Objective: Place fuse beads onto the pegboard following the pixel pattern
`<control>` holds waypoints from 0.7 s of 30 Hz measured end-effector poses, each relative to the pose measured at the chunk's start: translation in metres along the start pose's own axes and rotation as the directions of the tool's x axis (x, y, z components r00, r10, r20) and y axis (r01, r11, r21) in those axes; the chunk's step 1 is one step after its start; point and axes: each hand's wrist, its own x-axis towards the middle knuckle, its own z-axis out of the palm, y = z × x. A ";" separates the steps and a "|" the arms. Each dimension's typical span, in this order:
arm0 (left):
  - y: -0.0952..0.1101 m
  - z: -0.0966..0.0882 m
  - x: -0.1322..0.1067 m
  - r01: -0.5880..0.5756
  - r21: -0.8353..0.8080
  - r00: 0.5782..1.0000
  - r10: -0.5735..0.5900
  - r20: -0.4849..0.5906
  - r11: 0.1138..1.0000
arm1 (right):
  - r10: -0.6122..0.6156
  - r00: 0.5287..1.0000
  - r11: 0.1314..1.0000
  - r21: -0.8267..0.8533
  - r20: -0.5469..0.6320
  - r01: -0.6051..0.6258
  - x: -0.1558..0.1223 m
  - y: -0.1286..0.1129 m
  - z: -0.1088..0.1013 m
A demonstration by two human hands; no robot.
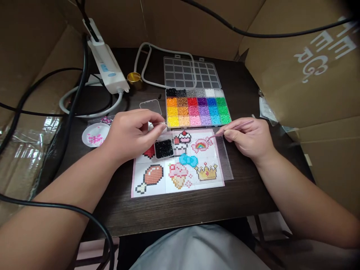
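Observation:
Pink tweezers (236, 127) are gripped by my right hand (249, 138), their tip at the candy design with a rainbow (201, 145). That design is on the pattern sheet (153, 190), partly under a clear pegboard (226, 161). My left hand (132, 131) is closed in a pinch above the sheet's upper left; a thin, pale thing shows at its fingertips, too small to name. Just below those fingers sits a small clear box of black beads (164, 149). A blue bow of beads (188, 160) lies mid-sheet, near the ice cream and crown pictures.
Behind the sheet is a bead organizer (198, 107) with its clear lid (192, 73) folded back. A white dish of pink beads (95, 135) stands at left. Farther back are a gold cup (134, 78) and a power strip (107, 63). Cardboard walls (298, 75) and black cables (84, 75) surround the table.

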 end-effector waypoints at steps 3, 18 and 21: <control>0.000 -0.001 0.001 0.002 -0.016 1.000 -0.002 0.006 1.000 | 0.015 1.000 1.000 0.002 -0.008 -0.015 0.001 0.000 0.001; 0.000 -0.001 0.000 0.000 -0.003 1.000 0.000 0.008 1.000 | 0.024 0.992 0.993 0.117 -0.121 -0.010 0.005 0.018 -0.010; 0.001 -0.001 0.000 -0.003 -0.002 1.000 0.003 0.005 1.000 | 0.034 0.989 0.993 0.120 -0.145 -0.017 0.005 0.020 -0.011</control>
